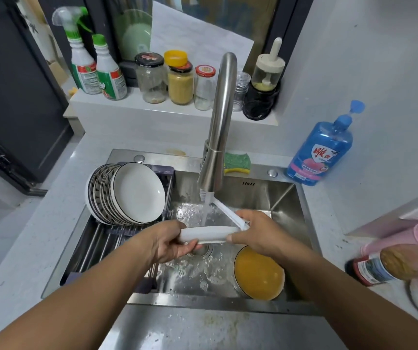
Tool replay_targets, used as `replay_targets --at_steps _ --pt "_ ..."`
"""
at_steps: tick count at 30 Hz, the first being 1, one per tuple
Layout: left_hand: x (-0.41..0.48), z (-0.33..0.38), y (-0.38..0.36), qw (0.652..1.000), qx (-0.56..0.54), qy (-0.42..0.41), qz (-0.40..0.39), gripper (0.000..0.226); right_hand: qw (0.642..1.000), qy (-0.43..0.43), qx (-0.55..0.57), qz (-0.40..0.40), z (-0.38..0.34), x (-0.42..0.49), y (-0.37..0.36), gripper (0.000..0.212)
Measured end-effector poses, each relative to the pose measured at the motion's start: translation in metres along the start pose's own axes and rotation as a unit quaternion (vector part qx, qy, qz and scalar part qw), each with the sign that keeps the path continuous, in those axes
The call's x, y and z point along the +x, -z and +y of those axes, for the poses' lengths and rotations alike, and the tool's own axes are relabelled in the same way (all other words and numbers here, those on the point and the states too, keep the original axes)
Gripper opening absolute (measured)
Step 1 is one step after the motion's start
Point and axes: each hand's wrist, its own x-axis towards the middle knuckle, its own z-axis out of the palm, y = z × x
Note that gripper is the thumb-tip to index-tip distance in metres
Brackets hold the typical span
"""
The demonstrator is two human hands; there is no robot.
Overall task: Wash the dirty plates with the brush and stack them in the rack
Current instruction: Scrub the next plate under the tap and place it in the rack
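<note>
My left hand (170, 245) is gripping the plate (208, 234) by its rim mid-frame, right hand (256, 234) clutching the brush (228, 213); wet, it's probably slippery, fragile.

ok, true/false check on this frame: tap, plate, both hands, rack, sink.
1. The tap runs onto the plate. True.
2. The left hand grips the plate's edge. True.
3. The right hand holds nothing. False: it holds the brush.
4. The rack has nothing in it. False: a row of plates stands in it.
5. The bowl in the sink holds orange liquid. True.
</note>
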Motion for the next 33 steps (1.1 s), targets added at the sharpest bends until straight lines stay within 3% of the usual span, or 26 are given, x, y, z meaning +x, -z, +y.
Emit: replay_targets --at_steps 5,9,11,13,18,20,23,26,30,33 --pt "-0.010 0.007 0.002 0.999 0.006 0.011 -0.038 0.025 0.994 -0.039 -0.062 -0.084 -0.012 0.023 0.008 0.033" --pt "-0.013 0.012 0.010 0.997 0.014 0.007 -0.071 0.036 0.989 -0.060 -0.003 -0.133 -0.013 0.033 0.023 0.033" --pt "-0.011 0.013 0.020 0.989 0.111 -0.021 -0.094 0.061 0.985 -0.075 0.021 -0.152 -0.009 0.039 0.032 0.031" --pt "-0.010 0.010 0.030 0.957 0.255 -0.092 -0.099 0.074 0.981 -0.086 0.039 -0.171 -0.006 0.044 0.041 0.028" --pt "-0.013 0.003 0.034 0.929 0.261 -0.212 -0.152 0.042 0.980 -0.084 0.081 -0.160 -0.003 0.046 0.046 0.042" --pt "-0.012 0.002 0.031 0.925 0.267 -0.232 -0.139 0.036 0.993 -0.050 0.037 -0.099 -0.006 0.042 0.048 0.034" --pt "-0.008 0.002 0.028 0.933 0.243 -0.235 -0.120 0.043 0.993 0.014 -0.116 -0.027 -0.010 0.033 0.057 0.035" --pt "0.001 0.001 0.026 0.944 0.216 -0.228 -0.097 0.049 0.977 0.062 -0.202 0.000 -0.010 0.016 0.061 0.034" --pt "0.007 -0.009 0.013 0.951 0.183 -0.235 -0.078 0.024 0.936 0.120 -0.330 0.004 -0.018 -0.007 0.043 0.035" --pt "0.008 -0.016 0.006 0.956 0.155 -0.240 -0.071 0.024 0.914 0.121 -0.385 0.033 -0.020 -0.007 0.038 0.036"
